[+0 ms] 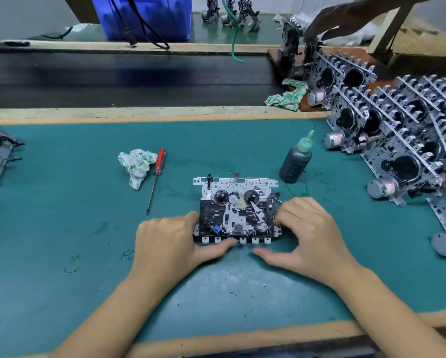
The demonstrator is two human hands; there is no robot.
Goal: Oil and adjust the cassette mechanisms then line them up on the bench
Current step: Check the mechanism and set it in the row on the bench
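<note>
While you steady it from both sides, one cassette mechanism [236, 209] lies flat at the centre of the green tabletop [61, 228], its row of white keys along the 6 o'clock edge facing you.

Hands: your left hand [165, 239] grips the mechanism's 9 o'clock side, fingers curled against the frame and thumb stretched along the key row. Your right hand [307, 228] grips the 3 o'clock side, fingers curled onto the black parts at that edge, thumb pointing inward just below the keys. The two thumbs are near each other but apart.

Oil bottle [295, 161]: dark, with a green needle cap, upright just beyond the mechanism at 1 o'clock; green smears mark the mat beside its base.

Screwdriver [156, 179]: red handle, thin shaft, lying at 10 o'clock with its tip pointing toward you.

Crumpled rag [136, 165]: white with green print, touching the screwdriver's handle on its 9 o'clock side.

Finished mechanisms [397, 135]: many standing on edge in close rows at 2 to 3 o'clock, silver motors facing the centre.

Second rag [286, 96]: at 1 o'clock, on the far edge by a brown board.

Another person's hand [343, 21]: at 1 o'clock, far side, resting on an upright mechanism there.

Blue bin [144, 16]: at 11 o'clock, far back, with black cables hanging over it.
</note>
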